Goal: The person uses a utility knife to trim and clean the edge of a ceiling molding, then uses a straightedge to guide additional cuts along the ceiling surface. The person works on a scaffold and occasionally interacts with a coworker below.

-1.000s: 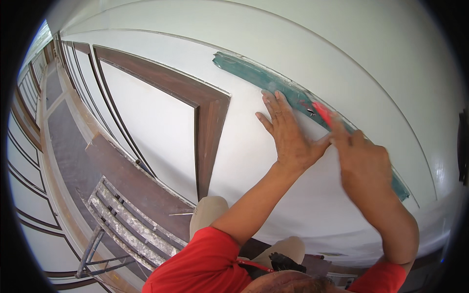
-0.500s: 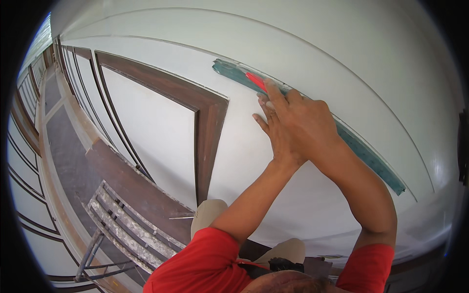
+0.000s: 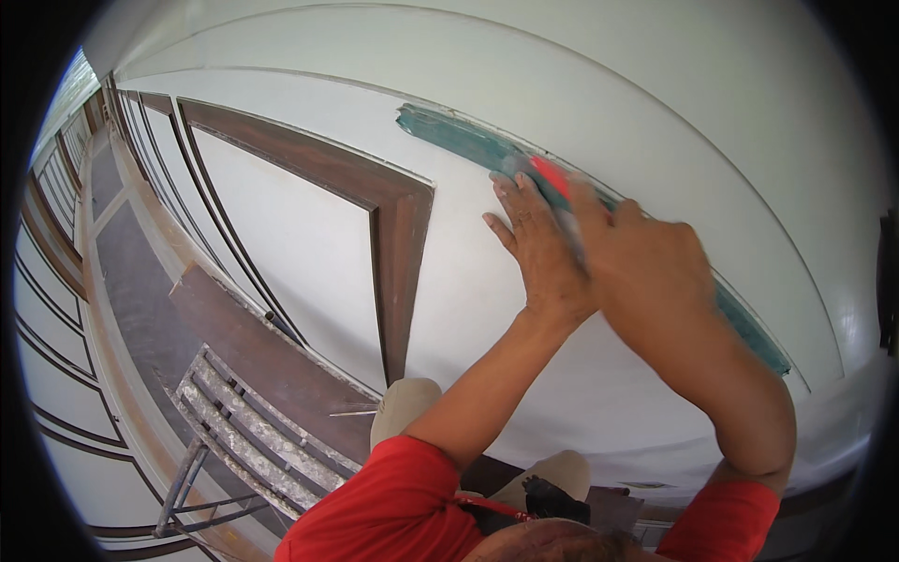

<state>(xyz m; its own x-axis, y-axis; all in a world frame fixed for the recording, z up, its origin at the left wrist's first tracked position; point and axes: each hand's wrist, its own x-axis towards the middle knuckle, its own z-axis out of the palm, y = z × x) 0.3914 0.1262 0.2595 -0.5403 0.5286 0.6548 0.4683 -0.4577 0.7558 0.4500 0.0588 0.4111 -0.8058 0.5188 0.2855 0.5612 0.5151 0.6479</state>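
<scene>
Item one, left hand: laid flat, fingers a little apart, fingertips at the lower edge of the green strip, thumb side hidden from us. Item two, right hand: blurred, fingers closed around a red tool, whose tip points up and left, just beside the left fingertips; its working end we cannot make out. We judge this closeness the chief hazard: a slip of the tool could catch the left fingers, the cause being a fast stroke or a loose grip. Item three, green strip: long, narrow, slanting across the white panel, ragged at its upper left end, partly covered by both hands. Here we reckon on two faults: the strip could shift if the left hand bears too lightly, and the panel could be scratched if the tool runs past the strip's edge. Item four, brown frame: left of the strip, well apart from the tool, so we rate it at little risk. Item five, slatted stand: pale-spattered, lower left, near the person's knee; a careless step back might knock it.
</scene>
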